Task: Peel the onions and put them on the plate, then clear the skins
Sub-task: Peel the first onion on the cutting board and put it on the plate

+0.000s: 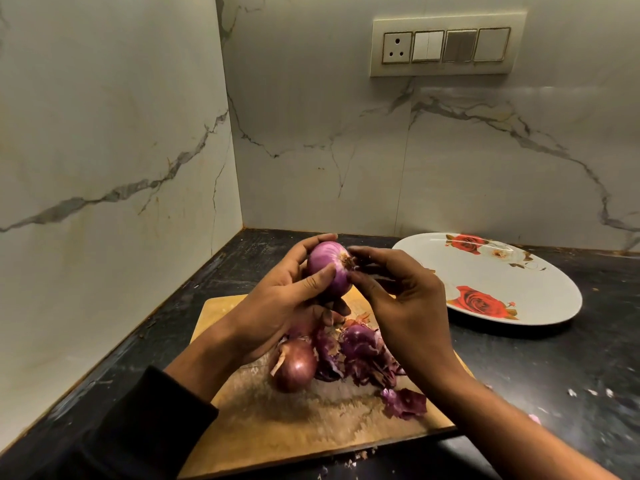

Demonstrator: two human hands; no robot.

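Nearest of all is the dark sleeve (138, 420) on the left arm, coming in over the front edge of the wooden cutting board (311, 424). Above the board's far end the left hand (277, 306) cups a mostly peeled purple onion (329, 271), fingers and thumb curled round it in a firm grip. The right hand (398, 292) pinches at the onion's root end, seemingly nipping the last dry scrap, though what sits between those fingertips is too blurred to tell. On the board lie an unpeeled onion (294, 367) and, just beside it, a heap of purple skins (363, 358). The flowered plate (540, 299) sits on the worktop (554, 375) beyond the board's right side, nothing on it yet. Peeling looks nearly done on this one; next it should go to the plate.
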